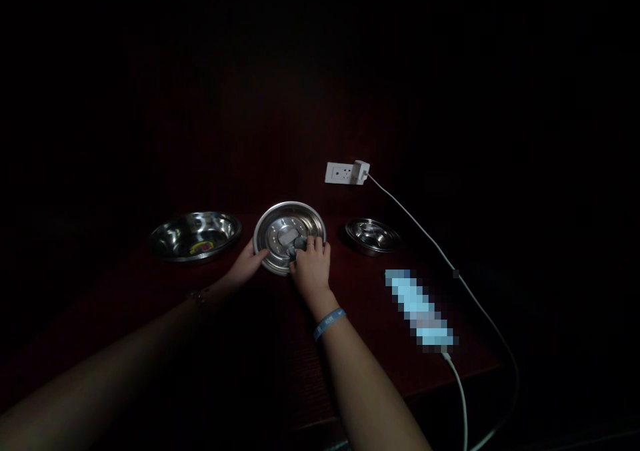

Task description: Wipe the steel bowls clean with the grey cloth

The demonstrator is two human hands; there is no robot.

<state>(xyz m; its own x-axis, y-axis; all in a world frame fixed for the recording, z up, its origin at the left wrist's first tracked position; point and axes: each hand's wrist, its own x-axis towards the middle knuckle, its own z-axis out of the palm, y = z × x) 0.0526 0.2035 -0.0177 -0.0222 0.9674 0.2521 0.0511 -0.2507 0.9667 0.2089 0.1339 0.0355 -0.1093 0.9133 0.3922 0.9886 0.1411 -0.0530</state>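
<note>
A steel bowl (280, 221) is tilted up toward me in the middle of a dark red table (165, 284). My left hand (247, 263) holds its left rim, fingers curled on the edge. My right hand (311, 264) is closed on a small grey cloth or pad (299, 243) pressed against the inside of the bowl. A blue band sits on my right wrist.
A larger steel bowl (196, 235) stands to the left and a smaller one (373, 235) to the right. A lit phone (421, 309) lies at the right, its white cable (425, 234) running to a wall socket (347, 172). The surroundings are very dark.
</note>
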